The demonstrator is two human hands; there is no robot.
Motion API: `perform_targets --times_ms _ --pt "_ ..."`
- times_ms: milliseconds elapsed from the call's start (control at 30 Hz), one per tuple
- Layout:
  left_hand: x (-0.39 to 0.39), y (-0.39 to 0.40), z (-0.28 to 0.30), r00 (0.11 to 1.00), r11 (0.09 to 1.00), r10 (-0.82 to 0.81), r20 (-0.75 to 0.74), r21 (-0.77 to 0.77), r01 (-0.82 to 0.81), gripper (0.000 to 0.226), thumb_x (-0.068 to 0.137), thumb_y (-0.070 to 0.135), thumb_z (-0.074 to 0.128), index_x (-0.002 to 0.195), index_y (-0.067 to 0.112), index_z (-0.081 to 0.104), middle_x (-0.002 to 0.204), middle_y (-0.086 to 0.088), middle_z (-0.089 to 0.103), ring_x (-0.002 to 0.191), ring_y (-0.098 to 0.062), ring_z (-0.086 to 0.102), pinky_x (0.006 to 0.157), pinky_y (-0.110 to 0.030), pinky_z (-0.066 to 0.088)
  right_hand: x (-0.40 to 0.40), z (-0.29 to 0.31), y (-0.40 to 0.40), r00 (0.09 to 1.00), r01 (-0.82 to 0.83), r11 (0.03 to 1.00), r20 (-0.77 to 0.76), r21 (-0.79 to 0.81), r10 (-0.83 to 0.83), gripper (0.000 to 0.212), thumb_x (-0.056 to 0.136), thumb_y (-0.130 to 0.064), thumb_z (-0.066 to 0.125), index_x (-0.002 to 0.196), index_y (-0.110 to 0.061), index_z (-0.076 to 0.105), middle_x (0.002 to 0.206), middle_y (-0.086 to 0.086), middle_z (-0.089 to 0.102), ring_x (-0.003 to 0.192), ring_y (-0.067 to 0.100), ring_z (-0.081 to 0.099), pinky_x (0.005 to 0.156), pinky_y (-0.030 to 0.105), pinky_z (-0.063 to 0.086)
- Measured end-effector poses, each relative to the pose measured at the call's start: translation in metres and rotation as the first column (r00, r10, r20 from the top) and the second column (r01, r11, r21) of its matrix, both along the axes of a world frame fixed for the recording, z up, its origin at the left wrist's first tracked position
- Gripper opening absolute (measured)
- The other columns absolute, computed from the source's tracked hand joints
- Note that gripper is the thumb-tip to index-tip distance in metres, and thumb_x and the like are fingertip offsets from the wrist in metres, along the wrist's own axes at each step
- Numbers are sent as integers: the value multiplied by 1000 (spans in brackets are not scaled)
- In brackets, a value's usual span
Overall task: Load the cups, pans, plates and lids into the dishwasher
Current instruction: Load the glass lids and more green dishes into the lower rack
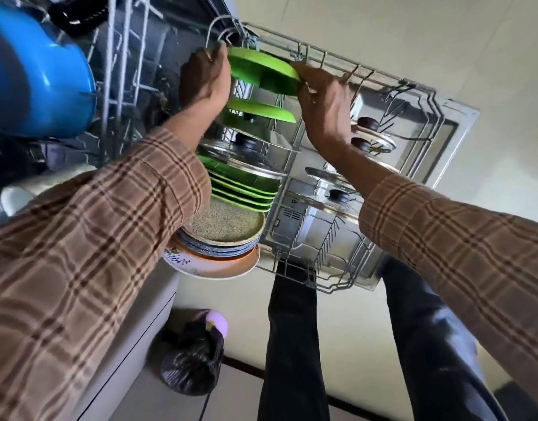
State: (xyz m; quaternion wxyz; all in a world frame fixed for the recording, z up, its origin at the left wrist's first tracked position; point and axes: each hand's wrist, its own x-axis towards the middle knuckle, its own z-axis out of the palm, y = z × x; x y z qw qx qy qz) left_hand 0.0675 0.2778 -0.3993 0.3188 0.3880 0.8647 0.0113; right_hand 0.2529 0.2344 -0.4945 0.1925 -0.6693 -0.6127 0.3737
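I hold a green plate (263,68) on edge at the far end of the dishwasher's lower rack (331,60). My left hand (205,77) grips its left rim and my right hand (323,107) grips its right rim. Behind it toward me stand another green plate (258,112), a glass lid (240,148) with a black knob, several more green plates (241,189), a speckled plate (228,223) and a white patterned plate (213,265). More glass lids (371,138) stand in the rack's right half.
The open dishwasher door (452,123) lies under the rack. A blue pan (40,83) sits in the upper rack at left. A black rubbish bag (191,357) lies on the floor beside the cabinet. My legs stand just below the rack's near edge.
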Motion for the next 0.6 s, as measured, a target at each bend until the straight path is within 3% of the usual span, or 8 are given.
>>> perform_targets --times_ms 133,300,433,500,600 --pt "-2 9 -5 999 1000 -7 -47 11 8 50 105 52 44 127 15 69 131 -8 69 117 -22 65 81 -24 38 -5 4 3 995 -5 992 -99 125 17 36 101 -30 51 134 -27 65 127 -6 69 107 7 65 93 27 53" --pt "-2 15 -2 992 997 -70 -104 -33 67 54 107 53 38 130 11 63 134 -8 65 112 -19 61 80 -22 31 -3 18 15 992 -3 996 -128 94 15 36 99 -32 55 131 -20 68 125 -6 70 89 -19 62 76 8 52" --pt "-12 19 -8 979 983 -183 -91 -30 181 51 106 50 44 124 11 70 127 -12 70 116 -25 66 80 -23 37 0 17 13 992 -73 995 -101 70 80 34 98 -27 58 130 -25 68 122 -8 72 89 -5 69 76 18 58" --pt "-16 19 -13 980 983 -176 -96 -76 169 53 105 51 45 129 9 66 134 -14 66 124 -27 62 96 -31 43 -2 14 11 986 -111 993 -120 50 116 34 97 -25 62 130 -24 69 125 -8 71 95 -3 70 82 21 60" --pt "-18 15 -17 988 980 -130 -81 -162 116 53 105 51 44 138 11 59 142 -12 59 133 -27 54 111 -39 37 -7 7 12 983 -162 986 -78 35 164 36 95 -25 64 130 -23 69 129 -7 69 104 0 68 89 22 57"
